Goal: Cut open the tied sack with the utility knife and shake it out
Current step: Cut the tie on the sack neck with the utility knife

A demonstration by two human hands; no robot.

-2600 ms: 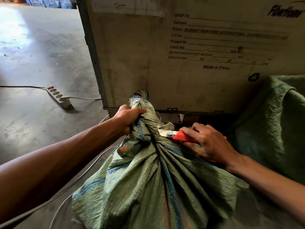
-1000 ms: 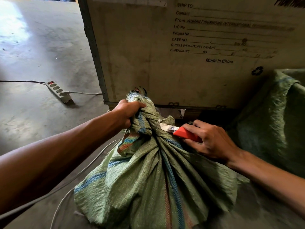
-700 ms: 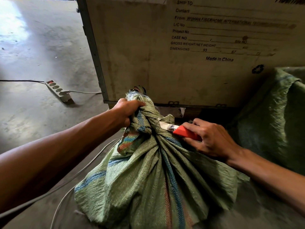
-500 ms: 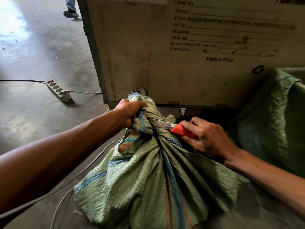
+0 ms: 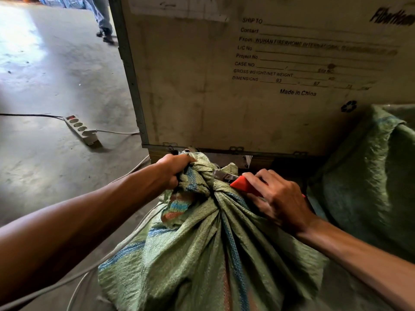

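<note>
Head view: left hand (image 5: 171, 168) grips the sack (image 5: 202, 254) by its tied neck; right hand (image 5: 276, 198) holds the utility knife (image 5: 241, 186), blade at the knot.

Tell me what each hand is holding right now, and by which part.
Left hand grips the green sack by its bunched top above the tie. Right hand holds the utility knife by its red handle.

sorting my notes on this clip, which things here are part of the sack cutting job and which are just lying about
Job: tied sack; utility knife; left hand; right hand.

Lying about: power strip; wooden crate; second sack; white cables.
</note>
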